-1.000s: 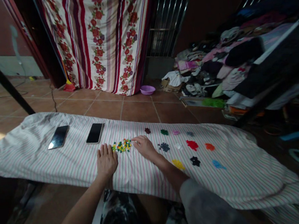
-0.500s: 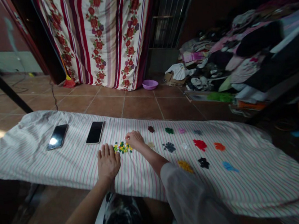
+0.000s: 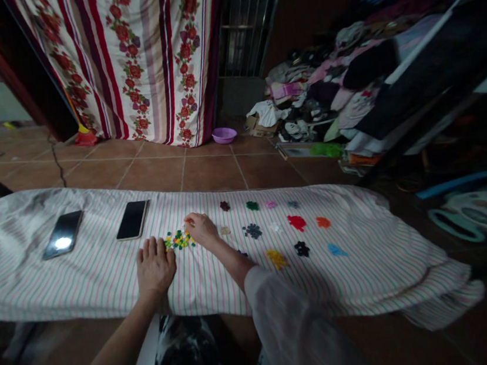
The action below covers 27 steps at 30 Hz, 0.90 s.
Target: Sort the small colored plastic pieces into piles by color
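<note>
A mixed pile of small yellow, green, white and orange pieces (image 3: 179, 239) lies on the striped cloth (image 3: 104, 276). My left hand (image 3: 155, 267) rests flat at the pile's left edge, fingers stretched out. At its right edge, my right hand (image 3: 200, 228) has thumb and fingertips pinched together; whatever they hold is too small to name. Single-colour piles lie to the right, among them dark grey (image 3: 253, 231), red (image 3: 296, 222), orange (image 3: 323, 222), yellow (image 3: 276, 258), black (image 3: 302, 249), blue (image 3: 336, 250), green (image 3: 252, 205) and brown (image 3: 224, 206). My right forearm partly covers a dark blue pile (image 3: 242, 253).
Two phones, one (image 3: 62, 234) at the left and another (image 3: 132, 220) nearer the mixed pile, lie on the cloth. Beyond are a purple basin (image 3: 224, 135), a floral curtain (image 3: 143, 58) and a heap of clothes (image 3: 325, 89). A dark pole slants at the left.
The whole view has shifted, so the cloth and its contents appear further left. My right hand stays pinched near the mixed pile, its fingertips a little higher; my left hand stays flat.
</note>
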Each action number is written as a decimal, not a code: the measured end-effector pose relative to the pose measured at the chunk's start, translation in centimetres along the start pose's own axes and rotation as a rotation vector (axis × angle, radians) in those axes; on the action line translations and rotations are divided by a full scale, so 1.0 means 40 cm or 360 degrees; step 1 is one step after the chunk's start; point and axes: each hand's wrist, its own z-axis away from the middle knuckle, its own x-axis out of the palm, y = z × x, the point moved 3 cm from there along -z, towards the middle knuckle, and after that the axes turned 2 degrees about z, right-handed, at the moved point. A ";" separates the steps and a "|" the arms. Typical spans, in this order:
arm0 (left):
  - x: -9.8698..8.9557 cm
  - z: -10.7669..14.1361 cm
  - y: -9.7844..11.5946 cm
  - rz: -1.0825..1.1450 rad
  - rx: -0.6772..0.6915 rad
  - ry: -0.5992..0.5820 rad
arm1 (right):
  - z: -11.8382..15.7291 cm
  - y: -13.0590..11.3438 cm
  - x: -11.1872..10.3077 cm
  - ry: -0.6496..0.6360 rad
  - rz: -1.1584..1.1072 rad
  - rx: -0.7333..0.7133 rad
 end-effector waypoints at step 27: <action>-0.046 0.006 0.022 -0.0096 0.0089 -0.0152 | 0.235 0.349 -0.173 0.0463 -0.0450 0.0361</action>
